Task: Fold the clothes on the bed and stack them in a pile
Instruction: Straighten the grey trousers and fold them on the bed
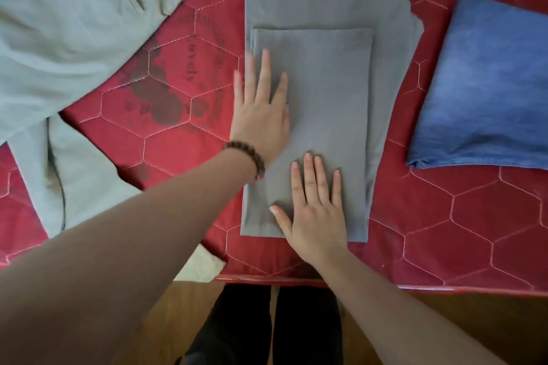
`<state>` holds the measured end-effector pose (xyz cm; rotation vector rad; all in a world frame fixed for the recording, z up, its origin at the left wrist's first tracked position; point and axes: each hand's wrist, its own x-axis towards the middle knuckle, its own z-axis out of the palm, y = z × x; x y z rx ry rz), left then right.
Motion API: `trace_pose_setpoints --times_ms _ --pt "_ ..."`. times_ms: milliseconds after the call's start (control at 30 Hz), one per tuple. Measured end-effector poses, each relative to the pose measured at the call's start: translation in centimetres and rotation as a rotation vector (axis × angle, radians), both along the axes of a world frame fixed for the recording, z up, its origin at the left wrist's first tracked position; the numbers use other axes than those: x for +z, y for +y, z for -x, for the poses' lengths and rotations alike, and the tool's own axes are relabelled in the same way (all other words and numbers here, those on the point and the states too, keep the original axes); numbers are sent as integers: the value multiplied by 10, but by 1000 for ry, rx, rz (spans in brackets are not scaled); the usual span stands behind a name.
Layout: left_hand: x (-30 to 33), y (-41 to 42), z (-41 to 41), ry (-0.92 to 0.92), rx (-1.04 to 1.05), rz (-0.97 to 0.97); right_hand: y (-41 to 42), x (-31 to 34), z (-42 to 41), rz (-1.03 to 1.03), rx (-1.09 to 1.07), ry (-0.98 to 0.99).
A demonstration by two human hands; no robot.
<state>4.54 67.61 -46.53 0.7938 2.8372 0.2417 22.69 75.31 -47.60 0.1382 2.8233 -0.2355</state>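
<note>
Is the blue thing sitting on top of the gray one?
No, the folded blue cloth lies by itself on the red bed cover, apart from the gray garment that both hands are pressing flat.

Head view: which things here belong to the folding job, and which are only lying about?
Job:
- grey garment, half folded, both hands flat on it
- left hand
- right hand
- folded blue garment
- unfolded pale green garment

Lying about:
- red quilt
- bracelet
- wooden floor
</note>
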Motion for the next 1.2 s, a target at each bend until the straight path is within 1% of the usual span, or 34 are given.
trace_pose_setpoints --times_ms 33,100,167,233,367,433,500,600,667,767,833,900,967,1033,1067,1133,1167,1200 --pt "1 -9 -26 -36 -59 -30 6 0 -1 9 30 24" --pt "-2 -34 -78 -106 -175 34 25 -2 -5 19 115 78" --pt "-7 -57 -104 -110 -175 92 45 -3 -7 19 149 98" --pt "-10 -70 -104 -94 -151 88 58 0 -7 17 106 96" --pt "-10 -93 -72 -62 -254 11 98 4 -8 56 124 117" --pt "-10 -102 -42 -19 -224 -12 133 6 2 67 97 155" --pt "-9 -102 -10 31 -207 12 160 8 18 70 124 184" --pt "-9 -82 27 91 -291 35 174 13 46 -49 249 213" --pt "-8 -67 45 105 -399 73 176 15 65 -120 274 223" --pt "-4 -52 65 53 -518 75 181 21 83 -169 337 190" --pt "-4 -50 70 -12 -539 79 183 25 89 -162 419 140" --pt "-3 -51 71 -85 -554 131 179 33 95 -128 530 63" --pt "4 -50 71 -189 -558 160 175 43 103 -54 570 -10" --pt "14 -49 69 -358 -508 94 171 54 109 133 495 -116" --pt "21 -47 68 -454 -465 53 167 61 109 283 412 -165" --pt "37 -51 70 -686 -338 -15 161 81 111 601 175 -218" --pt "46 -54 74 -845 -222 -83 158 96 113 761 59 -231" --pt "54 -57 77 -1016 -97 -196 161 108 118 896 -54 -260"
